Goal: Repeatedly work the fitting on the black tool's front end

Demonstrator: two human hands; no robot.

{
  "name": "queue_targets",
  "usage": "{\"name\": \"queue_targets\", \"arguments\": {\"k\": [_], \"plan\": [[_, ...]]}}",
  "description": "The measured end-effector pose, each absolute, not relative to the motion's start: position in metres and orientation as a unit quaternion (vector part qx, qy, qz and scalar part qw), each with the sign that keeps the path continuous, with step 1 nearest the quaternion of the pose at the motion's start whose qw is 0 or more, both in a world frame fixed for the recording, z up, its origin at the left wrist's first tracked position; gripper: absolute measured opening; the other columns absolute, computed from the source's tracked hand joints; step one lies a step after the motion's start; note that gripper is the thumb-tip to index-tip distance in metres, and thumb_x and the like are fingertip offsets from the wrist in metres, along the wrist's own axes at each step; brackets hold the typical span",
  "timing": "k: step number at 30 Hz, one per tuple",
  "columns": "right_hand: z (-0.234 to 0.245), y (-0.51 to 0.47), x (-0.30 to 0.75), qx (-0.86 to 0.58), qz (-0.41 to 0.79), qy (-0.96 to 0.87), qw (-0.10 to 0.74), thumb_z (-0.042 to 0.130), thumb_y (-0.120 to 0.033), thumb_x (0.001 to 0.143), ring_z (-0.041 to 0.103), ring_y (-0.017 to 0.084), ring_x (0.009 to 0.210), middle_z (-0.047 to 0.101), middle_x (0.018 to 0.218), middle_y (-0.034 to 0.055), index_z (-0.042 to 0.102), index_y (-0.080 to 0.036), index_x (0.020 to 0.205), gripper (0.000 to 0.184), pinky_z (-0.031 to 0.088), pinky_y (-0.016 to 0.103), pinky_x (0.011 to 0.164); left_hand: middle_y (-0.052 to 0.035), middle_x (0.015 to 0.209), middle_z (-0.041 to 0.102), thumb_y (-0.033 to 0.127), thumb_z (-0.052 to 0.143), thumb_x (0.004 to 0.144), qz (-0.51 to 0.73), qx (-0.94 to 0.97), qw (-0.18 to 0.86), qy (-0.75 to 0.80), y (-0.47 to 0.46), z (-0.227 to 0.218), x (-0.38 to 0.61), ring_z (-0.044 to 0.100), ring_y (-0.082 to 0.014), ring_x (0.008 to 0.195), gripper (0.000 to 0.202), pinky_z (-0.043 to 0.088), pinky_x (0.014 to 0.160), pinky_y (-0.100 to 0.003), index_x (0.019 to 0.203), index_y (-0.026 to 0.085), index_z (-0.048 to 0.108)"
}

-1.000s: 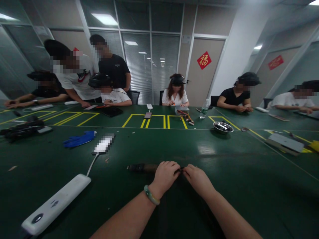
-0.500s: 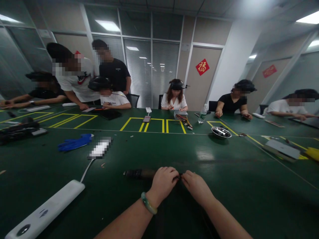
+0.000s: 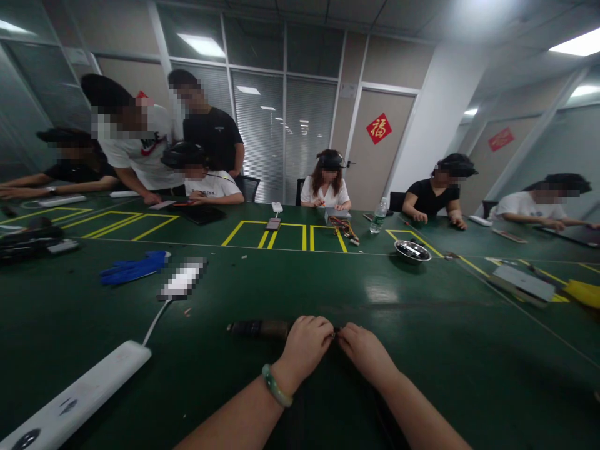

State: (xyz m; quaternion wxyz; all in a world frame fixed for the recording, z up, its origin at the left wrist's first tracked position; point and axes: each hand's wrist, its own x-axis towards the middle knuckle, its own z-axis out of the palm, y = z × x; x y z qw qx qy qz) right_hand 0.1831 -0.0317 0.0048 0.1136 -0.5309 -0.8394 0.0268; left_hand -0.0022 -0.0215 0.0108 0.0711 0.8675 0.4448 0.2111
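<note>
A dark cylindrical tool [image 3: 262,329] with a small metal tip at its left end lies sideways on the green table. My left hand [image 3: 307,347], wearing a green bangle [image 3: 276,386] at the wrist, is closed over the tool's right end. My right hand [image 3: 368,350] is right beside it, its fingers pinched together at a small dark part between the two hands. A tiny shiny spot shows there, but the fingers hide most of that part. Dark strap-like or cord-like shapes run down the table between my forearms, too dim to make out.
A white power strip [image 3: 79,397] lies at left, its cable running to a blurred-out phone. Beyond are a blue glove [image 3: 134,269], a metal bowl [image 3: 412,251], a water bottle [image 3: 379,216] and a grey box [image 3: 522,284]. Several people sit or stand across the table.
The view has shifted slightly. My hands stay together at the tool's right end, and a small shiny spot now shows between them. A person across at right has lowered their hands onto the table.
</note>
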Motion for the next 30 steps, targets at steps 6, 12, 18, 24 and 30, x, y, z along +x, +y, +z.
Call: {"name": "queue_targets", "arguments": {"k": [6, 12, 18, 24, 30], "plan": [[0.002, -0.03, 0.183, -0.51, -0.042, -0.856, 0.075, 0.049, -0.014, 0.092, 0.059, 0.017, 0.08, 0.061, 0.09, 0.0033, 0.063, -0.019, 0.094, 0.016, 0.045, 0.029, 0.075, 0.0006, 0.095, 0.063, 0.02, 0.059, 0.087, 0.209, 0.869, 0.068, 0.443, -0.02, 0.01, -0.002, 0.056, -0.0176, 0.092, 0.004, 0.038, 0.082, -0.033, 0.089, 0.023, 0.061], [0.0, -0.031, 0.184, -0.484, -0.064, -0.871, 0.049, 0.049, -0.01, 0.091, 0.059, 0.018, 0.084, 0.06, 0.092, 0.0047, 0.062, -0.018, 0.096, 0.016, 0.046, 0.031, 0.08, 0.0004, 0.097, 0.063, 0.02, 0.056, 0.089, 0.215, 0.868, 0.072, 0.442, -0.021, 0.01, -0.003, 0.056, -0.0175, 0.094, 0.006, 0.039, 0.083, -0.033, 0.092, 0.023, 0.06], [-0.005, -0.03, 0.187, -0.476, -0.071, -0.872, 0.089, 0.047, -0.012, 0.092, 0.057, 0.018, 0.081, 0.06, 0.091, 0.004, 0.06, -0.018, 0.102, 0.018, 0.046, 0.031, 0.078, -0.0003, 0.098, 0.063, 0.017, 0.055, 0.088, 0.225, 0.867, 0.078, 0.439, -0.02, 0.008, -0.003, 0.056, -0.0178, 0.094, 0.009, 0.039, 0.084, -0.034, 0.092, 0.022, 0.06], [0.003, -0.023, 0.191, -0.436, -0.078, -0.89, 0.104, 0.049, -0.017, 0.092, 0.059, 0.016, 0.08, 0.062, 0.09, 0.0039, 0.065, -0.02, 0.094, 0.016, 0.046, 0.027, 0.073, 0.0002, 0.099, 0.063, 0.017, 0.055, 0.088, 0.228, 0.868, 0.077, 0.435, -0.021, 0.009, -0.003, 0.056, -0.0178, 0.095, 0.008, 0.039, 0.086, -0.034, 0.093, 0.022, 0.06], [-0.002, -0.02, 0.199, -0.4, -0.066, -0.898, 0.172, 0.046, -0.019, 0.095, 0.058, 0.019, 0.111, 0.059, 0.126, 0.0074, 0.066, -0.02, 0.1, 0.02, 0.048, 0.032, 0.091, 0.0008, 0.097, 0.063, 0.019, 0.057, 0.087, 0.241, 0.854, 0.085, 0.453, -0.023, 0.01, -0.004, 0.057, -0.0182, 0.092, 0.015, 0.039, 0.083, -0.033, 0.1, 0.023, 0.054]]}}
